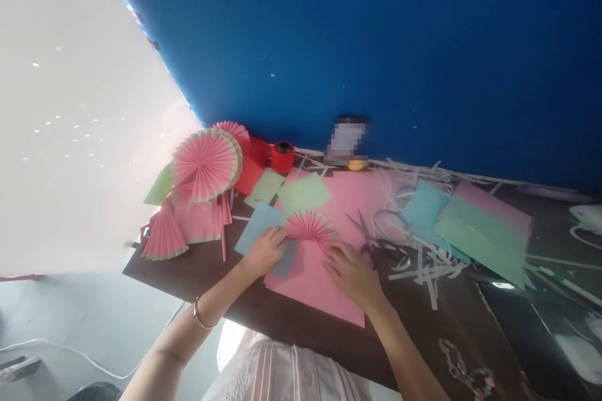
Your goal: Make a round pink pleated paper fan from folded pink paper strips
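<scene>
A pleated pink paper fan, spread in a half circle, lies over pink sheets at the middle of the table. My left hand pinches the fan's left end, above a blue sheet. At the fan's lower right edge is my right hand, its fingers bent and apart, touching the pleats near the right end. Pale green sheets lie just behind the fan. Open scissors rest to the right of it.
Finished pink and green fans stand at the left, beside a red tape roll. White paper strips, a clear tape roll and green sheets lie right. A dark tablet-like device is at the near right.
</scene>
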### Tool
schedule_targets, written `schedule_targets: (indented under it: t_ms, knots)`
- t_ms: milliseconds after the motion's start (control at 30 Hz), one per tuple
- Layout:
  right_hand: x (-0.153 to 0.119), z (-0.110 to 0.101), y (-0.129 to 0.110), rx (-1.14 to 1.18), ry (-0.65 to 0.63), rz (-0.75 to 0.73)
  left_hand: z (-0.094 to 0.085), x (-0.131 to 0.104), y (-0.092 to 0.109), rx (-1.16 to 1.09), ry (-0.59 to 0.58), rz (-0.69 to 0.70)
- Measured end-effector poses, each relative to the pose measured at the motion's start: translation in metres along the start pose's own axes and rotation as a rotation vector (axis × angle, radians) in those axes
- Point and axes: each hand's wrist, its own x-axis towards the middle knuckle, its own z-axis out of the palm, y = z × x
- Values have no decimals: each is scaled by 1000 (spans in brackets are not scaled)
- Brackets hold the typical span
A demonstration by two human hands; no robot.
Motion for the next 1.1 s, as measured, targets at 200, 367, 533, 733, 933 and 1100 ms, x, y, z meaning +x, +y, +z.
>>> schedule_targets:
  t_ms: [200,367,533,733,933,1100]
  knots:
    - [-1,6,-13,-109,122,-20,0,3,10,98,-88,5]
    - [-3,15,-29,-72,123,-41,-2,3,24,119,-78,-46]
    - [-6,20,-38,30,109,47,-1,0,34,64,-86,-91]
    - [-5,20,-31,42,153,44,-5,-4,28,0,-108,-64]
    - [2,23,-28,-138,203,71,-10,3,27,36,-121,-74]
    - [6,22,-29,-174,239,42,-3,9,28,95,-84,-104]
